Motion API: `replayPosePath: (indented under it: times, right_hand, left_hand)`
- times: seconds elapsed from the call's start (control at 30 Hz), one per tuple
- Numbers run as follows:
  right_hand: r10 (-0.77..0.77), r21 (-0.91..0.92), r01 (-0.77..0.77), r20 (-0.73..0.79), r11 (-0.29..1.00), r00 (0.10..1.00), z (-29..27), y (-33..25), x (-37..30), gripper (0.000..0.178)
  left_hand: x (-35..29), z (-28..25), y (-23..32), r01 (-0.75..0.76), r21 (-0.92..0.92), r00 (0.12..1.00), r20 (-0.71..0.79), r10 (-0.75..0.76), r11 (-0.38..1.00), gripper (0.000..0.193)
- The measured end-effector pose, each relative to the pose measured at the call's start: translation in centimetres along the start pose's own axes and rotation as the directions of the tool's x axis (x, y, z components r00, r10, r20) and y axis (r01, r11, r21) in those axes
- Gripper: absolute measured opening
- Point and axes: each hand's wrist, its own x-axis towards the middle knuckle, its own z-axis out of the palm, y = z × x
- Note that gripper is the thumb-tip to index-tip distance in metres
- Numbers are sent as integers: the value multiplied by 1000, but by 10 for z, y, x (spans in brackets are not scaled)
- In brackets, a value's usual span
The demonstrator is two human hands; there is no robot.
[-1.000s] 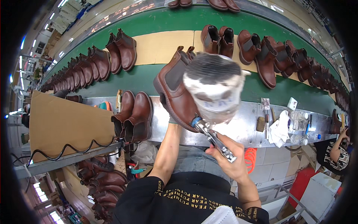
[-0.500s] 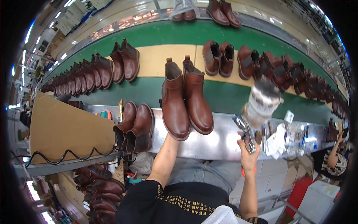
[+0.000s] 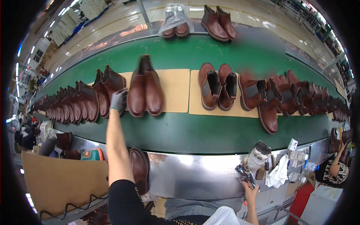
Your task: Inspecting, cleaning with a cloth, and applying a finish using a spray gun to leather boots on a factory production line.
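Note:
A pair of brown ankle boots (image 3: 145, 88) stands on a tan sheet (image 3: 174, 90) on the green conveyor belt (image 3: 195, 131), slightly blurred. My left hand (image 3: 119, 100), in a grey glove, is stretched out over the belt right beside the left boot's toe, fingers loose and not wrapped around it. My right hand (image 3: 249, 184) is low at the bench's front edge, gripping the handle of a power tool with a worn, fluffy grey-white buffing head (image 3: 255, 157) pointing up.
A tight row of brown boots (image 3: 75, 105) fills the belt's left, with more pairs (image 3: 219, 90) and a crowded group (image 3: 288, 97) to the right. One boot (image 3: 140, 168) stands on the metal bench (image 3: 195, 176). Cardboard (image 3: 63, 180), rags and bottles (image 3: 287, 168), another person (image 3: 333, 168).
My left hand carried the boot pair from in front of me out onto the tan sheet on the belt. My right hand lowered the buffing tool to the right, down by the bench.

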Motion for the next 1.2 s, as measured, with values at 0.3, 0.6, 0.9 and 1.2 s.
replayPosePath:
  times: [0.3,0.6,0.9,1.2]
  right_hand:
    - [-39,150,39,-4,988,999,13,-6,5,14]
    - [-138,-42,134,-122,990,983,15,-15,-1,18]
    - [-296,-13,302,-254,953,921,-8,-9,-12,46]
    - [-554,144,536,286,832,782,52,-53,-35,56]
  left_hand:
    - [-27,67,98,-704,307,655,-69,753,640,37]
    - [-160,347,59,-762,595,585,802,125,-255,28]
    - [-340,282,81,-877,439,445,896,15,-196,10]
    - [-465,186,39,-574,501,765,610,206,648,24]
